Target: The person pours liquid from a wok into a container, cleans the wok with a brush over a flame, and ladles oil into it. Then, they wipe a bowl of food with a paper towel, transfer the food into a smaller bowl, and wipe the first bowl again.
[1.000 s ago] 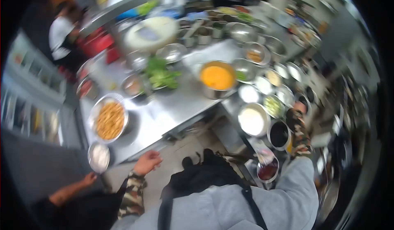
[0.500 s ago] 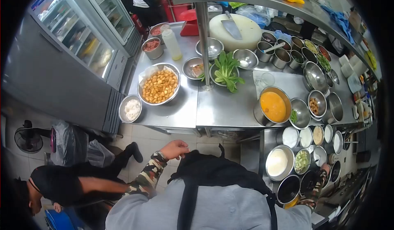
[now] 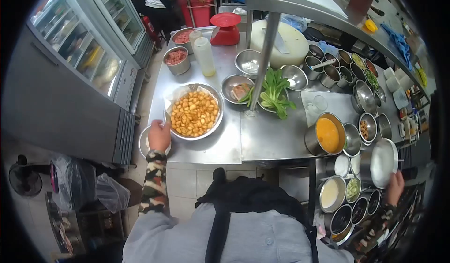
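My left hand [image 3: 160, 137] is over a small metal bowl [image 3: 142, 146], its fingers curled near the rim; the fingertips' grip is hidden. Just beyond it stands a large metal bowl [image 3: 219, 121] lined with white paper and full of golden fried chunks [image 3: 193, 115]. At right, my right hand [image 3: 396, 187] closes on the near edge of a wide, shiny metal bowl [image 3: 383, 163], which is tilted above the pots. Beside that bowl are a pot of cream-coloured liquid [image 3: 330, 195] and a pot of chopped pale green pieces [image 3: 353, 188].
A pot of orange liquid [image 3: 328, 136] and leafy greens [image 3: 275, 94] stand on the steel counter [image 3: 276, 143]. A post [image 3: 263, 56] holds up the overhead shelf [image 3: 304, 10]. Squeeze bottles [image 3: 204, 56] and a red scale [image 3: 225, 28] stand behind. Fridges line the left; another person works at the back.
My left hand has moved forward from near my apron to the small bowl. My right hand has raised a wide metal bowl over the pots. The co-worker at lower left is out of sight.
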`<state>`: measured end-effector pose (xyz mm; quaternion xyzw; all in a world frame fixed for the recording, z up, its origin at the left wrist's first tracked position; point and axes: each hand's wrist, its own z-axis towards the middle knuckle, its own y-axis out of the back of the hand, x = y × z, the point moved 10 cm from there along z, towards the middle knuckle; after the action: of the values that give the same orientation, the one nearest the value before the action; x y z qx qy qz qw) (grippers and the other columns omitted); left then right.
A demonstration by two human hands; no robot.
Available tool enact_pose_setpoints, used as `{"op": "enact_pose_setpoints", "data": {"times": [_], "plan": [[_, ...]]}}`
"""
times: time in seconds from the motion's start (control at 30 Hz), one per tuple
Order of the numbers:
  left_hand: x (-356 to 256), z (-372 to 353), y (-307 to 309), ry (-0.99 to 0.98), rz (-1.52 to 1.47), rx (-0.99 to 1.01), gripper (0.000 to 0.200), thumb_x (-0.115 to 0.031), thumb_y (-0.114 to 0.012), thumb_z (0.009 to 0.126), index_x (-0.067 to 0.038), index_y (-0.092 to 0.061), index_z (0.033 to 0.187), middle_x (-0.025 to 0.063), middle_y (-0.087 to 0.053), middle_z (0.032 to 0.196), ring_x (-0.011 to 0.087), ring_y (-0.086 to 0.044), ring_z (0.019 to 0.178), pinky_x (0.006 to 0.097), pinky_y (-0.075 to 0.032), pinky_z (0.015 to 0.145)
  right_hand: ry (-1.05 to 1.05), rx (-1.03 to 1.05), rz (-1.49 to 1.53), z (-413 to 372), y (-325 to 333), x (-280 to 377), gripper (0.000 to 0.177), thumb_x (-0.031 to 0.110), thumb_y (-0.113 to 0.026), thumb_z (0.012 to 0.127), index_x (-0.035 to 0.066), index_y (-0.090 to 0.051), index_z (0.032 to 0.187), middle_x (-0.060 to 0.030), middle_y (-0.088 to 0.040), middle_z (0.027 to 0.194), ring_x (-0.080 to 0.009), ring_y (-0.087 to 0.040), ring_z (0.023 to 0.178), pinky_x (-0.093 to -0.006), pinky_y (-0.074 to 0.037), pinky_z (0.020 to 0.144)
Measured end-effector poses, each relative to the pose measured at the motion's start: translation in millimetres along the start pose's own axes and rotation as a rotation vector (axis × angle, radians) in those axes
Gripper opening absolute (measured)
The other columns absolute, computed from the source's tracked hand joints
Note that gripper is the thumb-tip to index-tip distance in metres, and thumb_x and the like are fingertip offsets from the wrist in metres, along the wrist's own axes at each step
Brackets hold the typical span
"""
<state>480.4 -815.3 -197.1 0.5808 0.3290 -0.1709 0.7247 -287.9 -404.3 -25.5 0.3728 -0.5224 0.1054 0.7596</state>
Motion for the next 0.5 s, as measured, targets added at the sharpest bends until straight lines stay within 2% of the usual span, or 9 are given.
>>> {"op": "enact_pose_setpoints", "data": {"times": [0.03, 0.07, 0.1, 0.17, 0.23, 0.27, 0.33, 0.4, 0.5], "plan": [[17.0, 33.0, -16.3, -0.007, 0.063, -0.031, 0.037, -0.030, -0.061, 0.083, 0.003, -0.059, 0.098, 0.0208, -0.065, 0.085, 0.0355, -0.063, 0.081, 0.0417, -0.048, 0.072, -0.095, -0.104, -0.056, -3.9, -35.2, -14.6, 0.016, 0.011, -0.055, 0.087, 0.000, -0.060, 0.098, 0.0005, -0.058, 0.083, -0.0067, -0.051, 0.071, -0.0210, -0.039, 0.061], [34.3, 63.0, -33.9, -0.018, 0.123, -0.058, 0.037, -0.030, -0.061, 0.082, 0.004, -0.059, 0.099, 0.0218, -0.064, 0.086, 0.0343, -0.063, 0.081, 0.0414, -0.049, 0.072, -0.235, 0.087, -0.204, -16.8, -116.8, 13.8, 0.017, 0.011, -0.058, 0.084, 0.002, -0.061, 0.098, 0.0006, -0.059, 0.081, -0.0079, -0.052, 0.070, -0.0226, -0.041, 0.060], [37.5, 81.4, -39.5, -0.034, 0.109, -0.036, 0.037, -0.030, -0.061, 0.082, 0.004, -0.059, 0.099, 0.0218, -0.064, 0.086, 0.0343, -0.063, 0.081, 0.0414, -0.049, 0.072, -0.231, 0.215, 0.002, -19.6, -185.2, -3.3, 0.019, 0.014, -0.060, 0.082, 0.002, -0.061, 0.097, 0.0010, -0.058, 0.075, -0.0084, -0.051, 0.062, -0.0246, -0.040, 0.054], [52.5, 111.1, -79.2, 0.017, 0.140, 0.317, 0.040, -0.031, -0.060, 0.082, 0.004, -0.057, 0.101, 0.0248, -0.063, 0.084, 0.0359, -0.063, 0.082, 0.0419, -0.049, 0.074, -0.234, 0.412, -0.206, -40.8, -321.6, 13.0, 0.021, 0.020, -0.062, 0.077, 0.002, -0.061, 0.088, -0.0017, -0.055, 0.066, -0.0118, -0.052, 0.059, -0.0280, -0.041, 0.053], [30.3, 107.2, -69.5, 0.078, 0.016, 0.385, 0.039, -0.031, -0.060, 0.082, 0.005, -0.057, 0.098, 0.0253, -0.063, 0.083, 0.0371, -0.063, 0.080, 0.0427, -0.049, 0.074, -0.064, 0.497, -0.200, -58.4, -424.2, 6.6, 0.016, 0.016, -0.061, 0.077, 0.002, -0.056, 0.074, -0.0035, -0.053, 0.062, -0.0173, -0.054, 0.060, -0.0344, -0.045, 0.058], [25.8, 97.6, -66.0, 0.149, -0.087, 0.442, 0.038, -0.030, -0.060, 0.082, 0.005, -0.057, 0.094, 0.0258, -0.063, 0.083, 0.0382, -0.062, 0.079, 0.0435, -0.049, 0.074, 0.041, 0.538, -0.218, -65.2, -464.5, 8.2, 0.016, 0.012, -0.062, 0.076, 0.001, -0.053, 0.069, -0.0049, -0.053, 0.061, -0.0160, -0.054, 0.059, -0.0325, -0.046, 0.058], [33.5, 102.0, -63.6, 0.156, -0.110, 0.423, 0.035, -0.029, -0.059, 0.082, 0.005, -0.058, 0.090, 0.0270, -0.062, 0.084, 0.0414, -0.061, 0.077, 0.0457, -0.049, 0.072, -0.205, 0.598, 0.136, -86.6, -520.2, 12.9, 0.017, 0.010, -0.061, 0.077, 0.001, -0.051, 0.067, -0.0050, -0.052, 0.060, -0.0133, -0.051, 0.055, -0.0303, -0.044, 0.053], [4.0, 109.2, -44.0, -0.214, 0.057, 0.205, 0.031, -0.027, -0.059, 0.081, 0.004, -0.058, 0.086, 0.0266, -0.062, 0.083, 0.0425, -0.060, 0.077, 0.0462, -0.048, 0.070, -0.178, 0.647, 0.133, -93.8, -556.7, 18.7, 0.017, 0.009, -0.061, 0.077, 0.001, -0.051, 0.067, -0.0044, -0.052, 0.060, -0.0122, -0.049, 0.052, -0.0292, -0.042, 0.050], [-9.2, 108.0, -36.7, -0.248, 0.106, 0.220, 0.029, -0.024, -0.058, 0.079, 0.004, -0.059, 0.079, 0.0260, -0.061, 0.081, 0.0433, -0.059, 0.078, 0.0465, -0.048, 0.071, -0.084, 0.698, 0.076, -94.9, -585.2, 14.7, 0.016, 0.009, -0.061, 0.078, 0.001, -0.051, 0.067, -0.0034, -0.051, 0.059, -0.0108, -0.049, 0.049, -0.0275, -0.042, 0.047]]}}
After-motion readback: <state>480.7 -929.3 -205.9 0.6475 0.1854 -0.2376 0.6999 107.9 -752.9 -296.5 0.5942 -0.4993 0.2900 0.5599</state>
